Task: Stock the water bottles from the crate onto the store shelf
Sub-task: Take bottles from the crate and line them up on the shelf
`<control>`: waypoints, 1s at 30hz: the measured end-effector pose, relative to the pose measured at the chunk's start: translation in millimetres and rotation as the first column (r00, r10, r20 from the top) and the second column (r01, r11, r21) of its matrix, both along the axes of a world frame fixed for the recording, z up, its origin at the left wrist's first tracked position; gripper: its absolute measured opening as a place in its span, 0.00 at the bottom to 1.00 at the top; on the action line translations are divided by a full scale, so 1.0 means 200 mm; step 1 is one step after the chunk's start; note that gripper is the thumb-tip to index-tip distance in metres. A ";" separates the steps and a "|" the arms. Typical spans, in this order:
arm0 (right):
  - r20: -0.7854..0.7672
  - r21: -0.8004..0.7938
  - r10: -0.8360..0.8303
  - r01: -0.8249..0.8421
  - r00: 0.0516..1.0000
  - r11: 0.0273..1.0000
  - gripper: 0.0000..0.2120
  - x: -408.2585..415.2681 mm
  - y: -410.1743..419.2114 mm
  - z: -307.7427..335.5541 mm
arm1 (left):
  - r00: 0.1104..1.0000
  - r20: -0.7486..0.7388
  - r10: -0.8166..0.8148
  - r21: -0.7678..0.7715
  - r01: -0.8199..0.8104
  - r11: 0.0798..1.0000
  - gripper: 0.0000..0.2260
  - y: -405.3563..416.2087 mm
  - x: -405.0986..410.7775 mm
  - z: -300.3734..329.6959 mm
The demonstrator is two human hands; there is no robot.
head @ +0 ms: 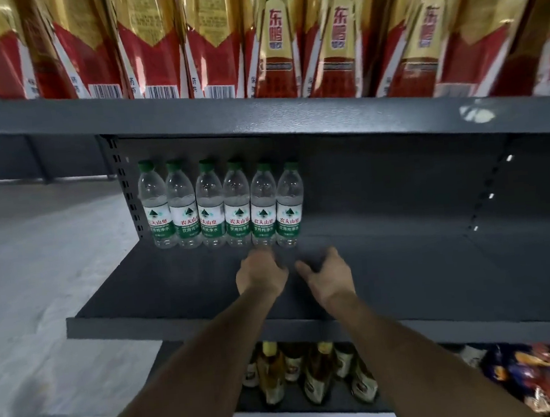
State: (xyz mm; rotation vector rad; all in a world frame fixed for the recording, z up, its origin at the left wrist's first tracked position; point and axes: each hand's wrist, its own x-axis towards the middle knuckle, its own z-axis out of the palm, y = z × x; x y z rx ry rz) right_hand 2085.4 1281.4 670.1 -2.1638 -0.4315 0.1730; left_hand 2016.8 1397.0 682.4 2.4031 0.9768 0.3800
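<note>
While both my forearms reach out over the front lip of the shelf (184, 326), my hands sit low above its bare grey deck, just in front of the bottles. My left hand (261, 274) is loosely curled with nothing in it, its knuckles close to the foot of the fifth bottle; whether the fingertips touch that bottle I cannot tell, since the hand hides them. My right hand (327, 275) is spread, fingers apart and empty, palm turned toward the left hand, beside the foot of the sixth bottle but clear of it. I judge the hands are down here because this is where the last two bottles stand, at the open end of the line. Beyond them the row of water bottles (222, 206) holds six, pushed to the back panel (381, 179) and packed shoulder to shoulder from the left upright, which leaves the front of the deck and the whole right stretch free for more stock. Each bottle stands upright, long axis vertical, green cap up, label facing me so it reads from the aisle. The crate is out of sight. Overhead, red and gold cartons (335, 36) crowd the upper shelf.
</note>
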 end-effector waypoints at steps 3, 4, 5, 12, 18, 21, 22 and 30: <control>0.033 -0.003 0.029 -0.029 0.999 1.000 0.21 -0.08 -0.14 0.01 | 0.999 -0.045 0.013 0.006 -0.013 1.000 0.21 -0.14 -0.11 0.02; 0.042 -0.001 0.037 -0.037 0.998 0.999 0.22 -0.10 -0.19 0.00 | 0.999 -0.044 0.025 0.021 -0.024 0.999 0.22 -0.19 -0.15 0.02; 0.052 0.001 0.043 -0.043 0.998 0.999 0.23 -0.12 -0.24 0.00 | 0.999 -0.035 0.036 0.030 -0.035 0.999 0.22 -0.23 -0.19 0.02; 0.024 0.037 0.055 -0.056 0.998 0.998 0.23 -0.31 -0.54 -0.10 | 0.992 -0.053 0.115 0.014 -0.114 0.993 0.24 -0.50 -0.48 -0.09; -0.108 0.007 0.024 -0.024 0.994 1.000 0.28 -0.45 -0.68 -0.32 | 0.992 -0.039 0.122 -0.063 -0.125 0.990 0.21 -0.63 -0.62 -0.27; -0.166 -0.045 -0.020 0.013 0.986 0.999 0.31 -0.54 -0.74 -0.47 | 0.996 -0.062 0.072 -0.145 -0.080 0.986 0.25 -0.66 -0.67 -0.41; -0.181 -0.052 -0.036 0.027 0.983 0.998 0.30 -0.56 -0.75 -0.52 | 0.996 -0.067 0.062 -0.164 -0.072 0.984 0.25 -0.67 -0.68 -0.45; -0.294 -0.100 -0.202 0.181 0.934 0.978 0.26 -0.75 -0.86 -0.90 | 0.983 -0.172 0.069 -0.243 -0.110 0.964 0.28 -0.72 -0.79 -0.88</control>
